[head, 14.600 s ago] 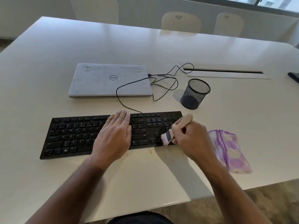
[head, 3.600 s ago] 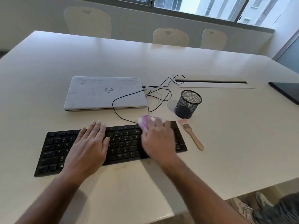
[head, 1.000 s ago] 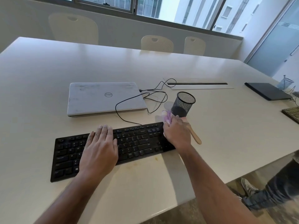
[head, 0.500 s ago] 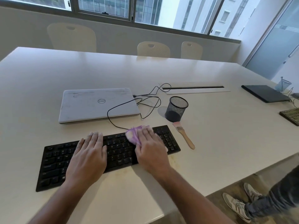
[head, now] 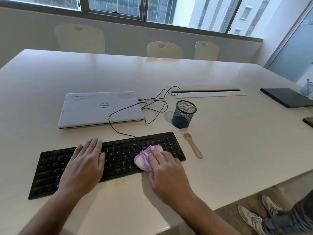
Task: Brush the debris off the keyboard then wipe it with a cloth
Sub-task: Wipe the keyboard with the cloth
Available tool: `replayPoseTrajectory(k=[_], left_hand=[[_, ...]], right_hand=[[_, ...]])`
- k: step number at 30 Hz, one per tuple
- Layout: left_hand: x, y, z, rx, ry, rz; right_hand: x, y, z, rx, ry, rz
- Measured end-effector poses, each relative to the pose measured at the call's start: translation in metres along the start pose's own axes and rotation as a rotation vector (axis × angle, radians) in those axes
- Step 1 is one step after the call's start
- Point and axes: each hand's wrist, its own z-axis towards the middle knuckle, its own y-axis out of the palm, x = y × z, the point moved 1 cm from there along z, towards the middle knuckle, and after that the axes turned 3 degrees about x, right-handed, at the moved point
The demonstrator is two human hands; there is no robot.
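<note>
You have bright daylight from the windows (head: 160,12) at twelve o'clock, laying a soft sheen on the table (head: 237,141). Faint shadows fall toward you beneath both forearms. Your wide lens bows the edges, and the shoes (head: 250,217) at five o'clock look smeared.

Laptop (head: 100,109) behind keyboard (head: 118,155); brush (head: 191,143) right of keyboard; cup (head: 183,114) behind brush.

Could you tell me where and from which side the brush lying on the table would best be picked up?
Probably by the wooden handle of the brush, near its rounded near end, coming from above. It lies flat on the table, bristles pointing toward the mesh cup, so the handle end is clear, while the keyboard crowds its left side.
</note>
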Motion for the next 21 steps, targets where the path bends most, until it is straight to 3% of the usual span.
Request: replayPoseTrajectory(k=[6,11,15,21], left_hand=[[-0.001,0.001,-0.001,0.0,-0.004,0.006],[0.0,0.0,0.0,-0.004,-0.006,0.008],[0.002,-0.001,-0.001,-0.003,-0.017,0.007],[0.002,0.0,-0.001,0.002,-0.021,0.007]], right_hand=[[0.059,0.001,0.013,0.032,0.208,-0.022],[0.084,-0.005,0.075,0.005,0.323,0.266],[0.09,-0.004,0.084,-0.036,0.277,0.288],[0.084,-0.017,0.024,-0.004,0.227,0.192]])
